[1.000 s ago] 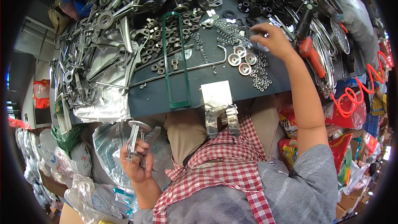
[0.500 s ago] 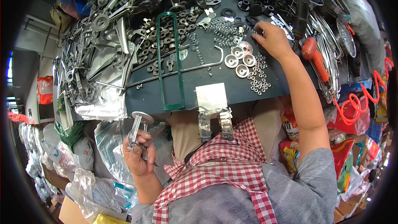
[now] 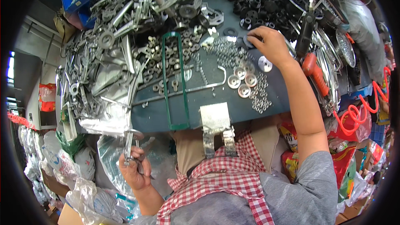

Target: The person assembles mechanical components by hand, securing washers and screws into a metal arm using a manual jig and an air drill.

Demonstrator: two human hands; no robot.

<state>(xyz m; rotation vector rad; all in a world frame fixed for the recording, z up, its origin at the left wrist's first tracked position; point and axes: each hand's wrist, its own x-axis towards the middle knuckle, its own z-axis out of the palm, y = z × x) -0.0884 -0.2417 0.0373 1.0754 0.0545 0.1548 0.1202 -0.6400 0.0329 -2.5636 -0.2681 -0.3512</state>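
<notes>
My left hand (image 3: 134, 171), below the table's front edge, is closed around a silver metal lever bracket (image 3: 128, 145) with a round disc at its top. At the far right side of the table, my right hand (image 3: 271, 46) reaches over the parts with its fingers curled, thumb and fingertips closed at a dark grey ring washer (image 3: 248, 42). Its palm side is partly hidden. Near that hand lie a silver disc (image 3: 265, 64), several cup-shaped washers (image 3: 244, 91), a heap of small springs (image 3: 225, 53) and several small nuts (image 3: 260, 103).
A green rectangular frame (image 3: 186, 104) stands on the table by a bent metal rod (image 3: 204, 86). Metal levers (image 3: 112, 58) are heaped left, black round parts (image 3: 254, 6) far right. A red-handled power screwdriver (image 3: 315, 75) lies right. A metal-plate fixture (image 3: 215, 116) sits at the front edge.
My right hand has shifted slightly left to the grey ring, uncovering the silver disc. My left hand still holds the bracket. The view has tilted, showing more blue bins at the back.
</notes>
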